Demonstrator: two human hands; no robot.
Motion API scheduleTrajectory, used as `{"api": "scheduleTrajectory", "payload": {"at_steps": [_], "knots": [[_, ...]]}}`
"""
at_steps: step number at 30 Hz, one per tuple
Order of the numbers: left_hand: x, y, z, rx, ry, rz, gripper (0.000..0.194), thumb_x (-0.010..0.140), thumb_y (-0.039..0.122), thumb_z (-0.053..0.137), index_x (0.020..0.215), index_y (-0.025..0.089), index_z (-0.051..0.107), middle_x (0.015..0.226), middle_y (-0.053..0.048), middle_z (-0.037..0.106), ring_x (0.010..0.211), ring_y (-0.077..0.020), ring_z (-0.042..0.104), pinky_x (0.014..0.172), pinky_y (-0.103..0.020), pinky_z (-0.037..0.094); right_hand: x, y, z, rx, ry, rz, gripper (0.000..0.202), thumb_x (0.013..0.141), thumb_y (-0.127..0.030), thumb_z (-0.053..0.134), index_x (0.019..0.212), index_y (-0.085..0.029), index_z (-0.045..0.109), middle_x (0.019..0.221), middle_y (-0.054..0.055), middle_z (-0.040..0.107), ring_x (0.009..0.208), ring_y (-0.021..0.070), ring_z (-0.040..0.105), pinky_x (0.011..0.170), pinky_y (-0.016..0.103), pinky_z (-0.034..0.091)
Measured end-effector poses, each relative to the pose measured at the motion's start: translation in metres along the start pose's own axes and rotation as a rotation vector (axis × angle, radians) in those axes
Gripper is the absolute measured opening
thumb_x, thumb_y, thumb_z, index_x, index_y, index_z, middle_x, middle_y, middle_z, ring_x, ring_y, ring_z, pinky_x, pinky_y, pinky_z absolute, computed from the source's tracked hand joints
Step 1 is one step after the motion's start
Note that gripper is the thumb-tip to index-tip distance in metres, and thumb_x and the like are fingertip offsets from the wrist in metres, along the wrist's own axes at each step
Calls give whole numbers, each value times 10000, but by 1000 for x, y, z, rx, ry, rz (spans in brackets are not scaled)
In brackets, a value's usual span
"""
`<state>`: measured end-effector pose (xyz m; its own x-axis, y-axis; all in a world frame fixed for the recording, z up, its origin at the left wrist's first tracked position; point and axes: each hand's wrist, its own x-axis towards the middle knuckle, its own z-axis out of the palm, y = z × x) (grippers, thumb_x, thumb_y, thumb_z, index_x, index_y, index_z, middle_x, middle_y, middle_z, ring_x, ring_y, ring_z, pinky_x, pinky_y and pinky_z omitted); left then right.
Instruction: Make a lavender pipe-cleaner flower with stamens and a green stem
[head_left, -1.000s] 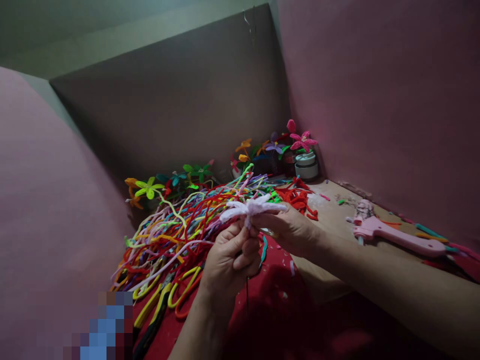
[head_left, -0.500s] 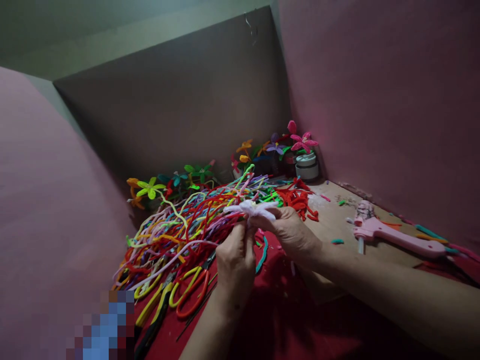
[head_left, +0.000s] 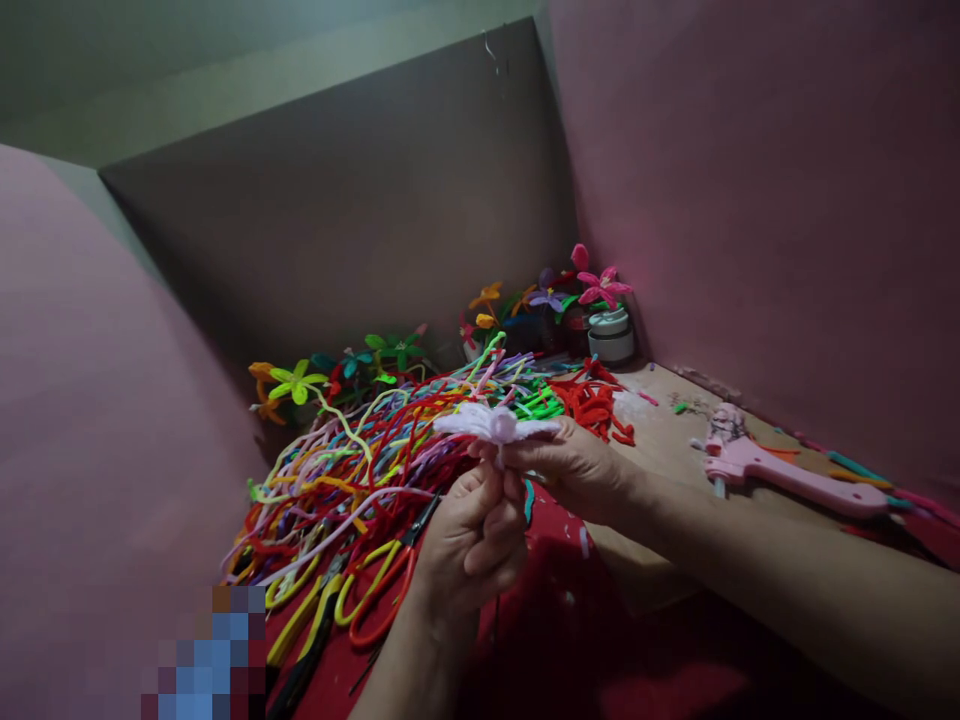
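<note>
A white to pale lavender pipe-cleaner flower [head_left: 461, 424] is between my two hands, tilted so that a round pale knob shows at its middle. My left hand [head_left: 474, 540] is closed just below the bloom, thumb and fingers pinched at its short stem. What lies inside the curled fingers is mostly hidden. From the right, my right hand [head_left: 589, 462] pinches the base and right-hand petals of the same flower. Behind both hands spreads a heap of many-coloured pipe cleaners [head_left: 352, 440].
Scissors with red and yellow handles [head_left: 380, 600] and yellow-black pliers [head_left: 307, 625] lie at the left. A pink hot glue gun [head_left: 795, 478] rests on the board at right. Cut red pieces [head_left: 589, 405] and finished flowers [head_left: 298, 381] stand or lie toward the back.
The flower has tipped and turned, bringing its round knob into view. My left hand has rotated, so its curled fingers now show. My right hand stays on the petals.
</note>
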<state>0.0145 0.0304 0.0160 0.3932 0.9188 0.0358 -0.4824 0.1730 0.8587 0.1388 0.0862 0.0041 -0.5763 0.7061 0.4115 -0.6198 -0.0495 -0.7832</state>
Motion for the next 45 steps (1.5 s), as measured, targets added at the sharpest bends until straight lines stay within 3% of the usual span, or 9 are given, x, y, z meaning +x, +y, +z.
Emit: {"api": "scheduleTrajectory", "payload": {"at_steps": [5, 9, 19, 22, 26, 29, 33, 39, 45], "knots": [[2, -7, 0, 696, 363, 358, 208, 773, 320, 584, 651, 161, 526, 510, 39, 493, 424, -61, 433, 445, -176, 370, -3, 0, 5, -85, 171, -101, 115, 690, -260, 689, 745, -160, 678, 675, 2, 623, 632, 119, 561, 659, 273, 456], [3, -14, -1, 1017, 579, 579, 177, 772, 266, 584, 628, 171, 540, 537, 37, 492, 500, -71, 430, 537, -196, 354, -4, 0, 10, -157, 234, -191, 130, 680, -277, 699, 785, -202, 688, 804, 2, 631, 695, 122, 562, 705, 280, 457], [5, -7, 0, 352, 197, 231, 161, 807, 325, 532, 747, 176, 537, 410, 84, 374, 329, -46, 252, 370, -189, 235, -7, -5, 10, -332, 89, -133, 336, 768, -430, 574, 581, -158, 634, 557, -5, 565, 551, 108, 513, 614, 276, 432], [4, 2, -2, 570, 240, 266, 149, 777, 299, 579, 735, 156, 585, 523, 35, 514, 466, -73, 456, 514, -201, 390, -7, -7, 10, -458, 110, -173, 439, 800, -442, 524, 469, -158, 573, 491, 2, 521, 522, 114, 493, 615, 297, 427], [-8, 25, -2, 810, 491, 425, 189, 727, 311, 636, 830, 154, 612, 739, -8, 610, 700, -113, 540, 665, -208, 414, -8, -6, 6, -712, 219, -397, 313, 774, -353, 586, 532, -157, 611, 732, 50, 591, 715, 153, 531, 688, 315, 434], [-19, 37, 2, 722, 466, 398, 342, 789, 473, 497, 845, 148, 591, 624, -6, 572, 553, -111, 503, 527, -220, 397, -8, -3, 2, -895, 198, -533, 157, 796, -266, 567, 731, -179, 681, 861, 68, 606, 851, 184, 527, 761, 336, 440], [-23, 42, 13, 697, 370, 182, 317, 805, 390, 519, 635, 126, 563, 536, 1, 520, 461, -66, 442, 459, -185, 351, -7, -2, -2, -1067, 146, -671, 136, 804, -186, 544, 788, -192, 678, 834, 64, 618, 886, 194, 521, 813, 359, 431], [-13, 44, 15, 265, 275, -57, 180, 727, 196, 590, 579, 100, 558, 502, -4, 539, 316, -37, 409, 310, -146, 281, -8, -5, -2, -1094, 117, -701, 165, 802, -173, 541, 894, -224, 668, 853, 47, 632, 892, 204, 507, 846, 402, 413], [-10, 27, 11, -131, 192, -4, 53, 692, 62, 606, 662, 99, 582, 524, 5, 578, 330, -4, 423, 340, -90, 353, -14, -5, 8, -870, 188, -498, 137, 820, -230, 541, 845, -219, 676, 888, 50, 612, 926, 193, 497, 852, 362, 417]]}}
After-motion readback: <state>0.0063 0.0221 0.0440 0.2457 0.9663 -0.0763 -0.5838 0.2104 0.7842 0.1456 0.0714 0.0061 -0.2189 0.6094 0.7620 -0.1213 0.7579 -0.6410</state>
